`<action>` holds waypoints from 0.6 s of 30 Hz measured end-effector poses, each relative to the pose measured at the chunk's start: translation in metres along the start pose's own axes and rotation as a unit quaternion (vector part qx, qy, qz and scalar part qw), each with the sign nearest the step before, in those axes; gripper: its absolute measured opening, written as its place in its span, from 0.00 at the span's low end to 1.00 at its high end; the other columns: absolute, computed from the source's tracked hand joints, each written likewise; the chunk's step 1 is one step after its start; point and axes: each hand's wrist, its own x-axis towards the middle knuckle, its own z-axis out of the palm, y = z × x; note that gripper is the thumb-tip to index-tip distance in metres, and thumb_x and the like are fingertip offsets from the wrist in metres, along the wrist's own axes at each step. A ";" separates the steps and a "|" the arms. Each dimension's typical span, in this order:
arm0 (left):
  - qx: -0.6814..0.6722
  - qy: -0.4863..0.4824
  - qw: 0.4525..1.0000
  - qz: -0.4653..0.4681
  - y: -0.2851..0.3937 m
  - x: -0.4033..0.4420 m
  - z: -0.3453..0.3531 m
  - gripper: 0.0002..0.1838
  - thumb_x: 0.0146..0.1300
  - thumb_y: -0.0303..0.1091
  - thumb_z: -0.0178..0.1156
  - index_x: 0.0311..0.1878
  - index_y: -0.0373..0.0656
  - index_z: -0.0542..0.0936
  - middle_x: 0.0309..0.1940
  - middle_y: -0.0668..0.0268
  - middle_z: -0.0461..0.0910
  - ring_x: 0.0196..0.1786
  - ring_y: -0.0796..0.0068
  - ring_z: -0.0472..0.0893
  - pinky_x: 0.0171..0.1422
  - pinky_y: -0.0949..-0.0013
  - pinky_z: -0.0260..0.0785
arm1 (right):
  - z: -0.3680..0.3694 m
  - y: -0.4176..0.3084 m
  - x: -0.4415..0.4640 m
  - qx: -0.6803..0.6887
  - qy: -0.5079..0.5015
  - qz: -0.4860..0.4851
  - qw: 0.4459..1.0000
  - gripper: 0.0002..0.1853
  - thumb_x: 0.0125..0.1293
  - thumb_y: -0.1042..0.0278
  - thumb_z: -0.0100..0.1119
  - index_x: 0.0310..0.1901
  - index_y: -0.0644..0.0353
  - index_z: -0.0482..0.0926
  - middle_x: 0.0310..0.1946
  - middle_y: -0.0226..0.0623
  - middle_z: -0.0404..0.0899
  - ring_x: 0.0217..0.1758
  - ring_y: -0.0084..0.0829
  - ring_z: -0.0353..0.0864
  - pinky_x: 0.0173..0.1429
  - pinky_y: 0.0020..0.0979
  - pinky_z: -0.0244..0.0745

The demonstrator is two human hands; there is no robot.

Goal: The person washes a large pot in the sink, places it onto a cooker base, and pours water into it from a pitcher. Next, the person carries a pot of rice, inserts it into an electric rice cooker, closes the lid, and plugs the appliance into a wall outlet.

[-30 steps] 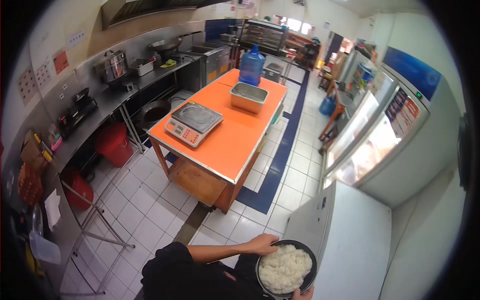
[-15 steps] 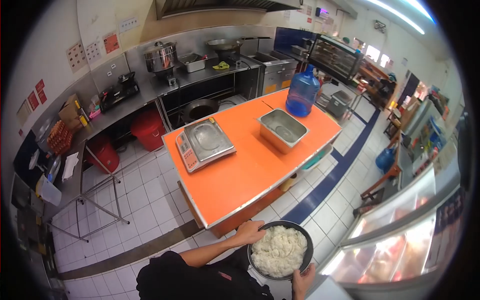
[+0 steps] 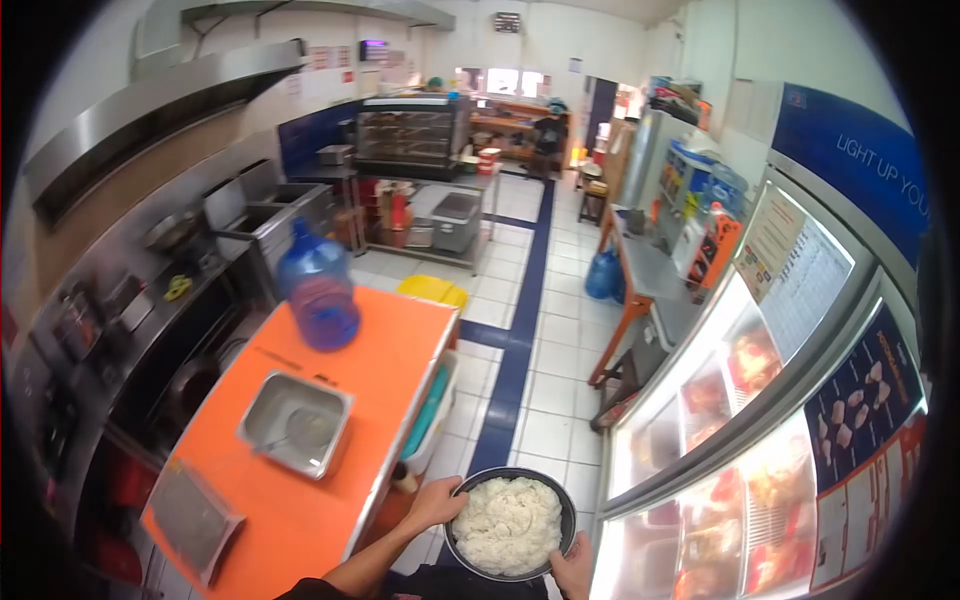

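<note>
L hand [image 3: 436, 503] & R hand [image 3: 574, 568] hold a dark pot [image 3: 568, 515] of white rice [image 3: 508, 525] by its rim, L at the left side, R at lower right, btwn orange table [image 3: 390, 400] & lit glass-door fridge [image 3: 740, 410]. On table: blurry scale [image 3: 195, 522] nr front, steel pan [image 3: 295, 425] mid, blue jug [image 3: 320, 290] w/ handle-less body at far end; display case [image 3: 405, 135] in bkgd.

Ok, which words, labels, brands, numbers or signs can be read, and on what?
"LIGHT UP YOU", cut off: blue header of the glass-door fridge.
"POTONGAN", apparently: dark-blue poster on the fridge.
Everything else is too small or blurred, including the fridge's white chart and the wall notices.
</note>
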 end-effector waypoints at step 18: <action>-0.318 0.094 0.940 -0.077 0.091 0.580 0.022 0.10 0.59 0.20 0.53 0.41 0.33 0.81 0.34 0.68 0.83 0.35 0.82 0.80 0.39 0.77 0.71 | -0.046 -0.164 0.708 0.090 -0.155 -0.107 0.978 0.12 0.55 0.69 0.63 0.34 0.62 0.69 0.21 0.32 0.67 0.26 0.23 0.70 0.29 0.30 0.68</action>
